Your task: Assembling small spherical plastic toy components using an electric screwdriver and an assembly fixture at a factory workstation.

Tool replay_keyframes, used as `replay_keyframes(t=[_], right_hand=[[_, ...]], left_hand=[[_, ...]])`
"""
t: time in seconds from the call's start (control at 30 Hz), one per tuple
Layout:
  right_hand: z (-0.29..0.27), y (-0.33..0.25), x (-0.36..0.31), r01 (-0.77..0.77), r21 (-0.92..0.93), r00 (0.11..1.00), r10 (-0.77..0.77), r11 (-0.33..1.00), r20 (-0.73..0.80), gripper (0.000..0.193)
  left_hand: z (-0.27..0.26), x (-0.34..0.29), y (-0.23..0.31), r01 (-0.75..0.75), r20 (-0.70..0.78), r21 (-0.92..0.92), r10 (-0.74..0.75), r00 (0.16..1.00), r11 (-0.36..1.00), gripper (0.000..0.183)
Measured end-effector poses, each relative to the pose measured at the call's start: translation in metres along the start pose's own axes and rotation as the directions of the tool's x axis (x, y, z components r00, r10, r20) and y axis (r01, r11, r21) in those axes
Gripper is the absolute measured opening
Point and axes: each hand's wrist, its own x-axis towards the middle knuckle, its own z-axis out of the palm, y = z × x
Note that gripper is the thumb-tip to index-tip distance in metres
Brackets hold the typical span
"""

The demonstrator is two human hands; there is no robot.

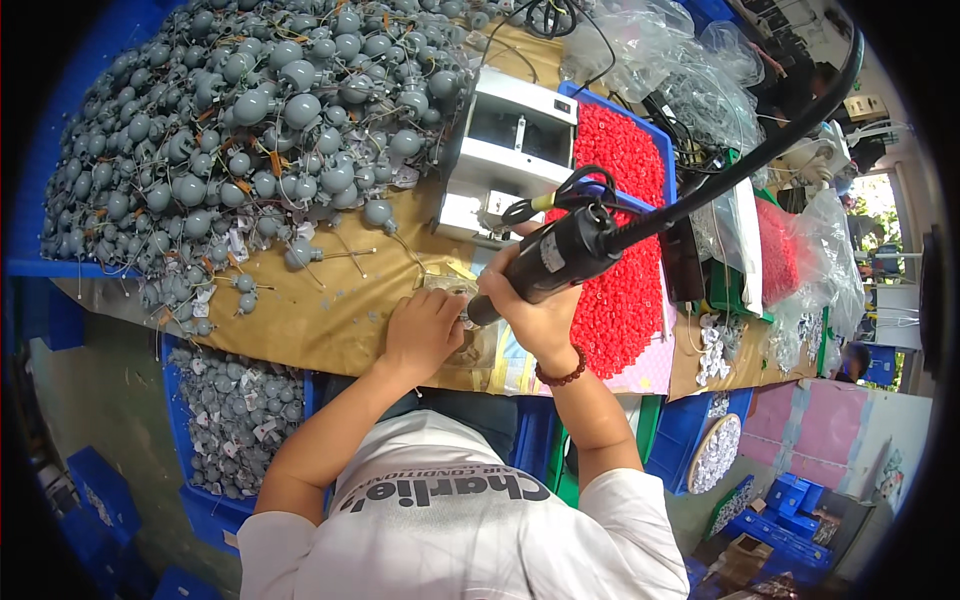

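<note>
My right hand [535, 315] grips a black cylindrical power tool [555, 258] with a thick corded hose running off to the upper right. The tool slants down to the left, its nose end close to the tabletop. My left hand [425, 328] rests at that end with its fingers bent together; whatever they pinch is hidden beneath them. Under both hands lies a taped, clear-covered patch [480, 350] on the brown-papered table [300, 325]. Just beyond my left hand, a single grey ball-shaped part [379, 213] trails a thin wire toward it.
A large heap of grey ball-shaped parts with wires [270, 110] covers the left side. Behind the tool stands a white box-shaped machine [510, 140]. Small red pieces fill a blue tray [668, 150] to the right. Below the table edge sits a blue bin [180, 430] of grey parts.
</note>
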Motion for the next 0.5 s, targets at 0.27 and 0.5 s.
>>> replay_keyframes(t=[0.27,0.5], right_hand=[[-0.006,0.005,-0.007,0.173,-0.13,0.98,-0.157,0.976,0.122,0.057],[-0.038,0.074,-0.057,0.619,-0.771,0.767,0.096,0.148,0.634,0.036]], left_hand=[[-0.002,0.0,0.0,0.01,0.022,0.009,-0.01,1.0,1.0,0.035],[-0.013,0.005,0.003,0.06,0.041,-0.105,-0.056,0.998,0.993,0.046]])
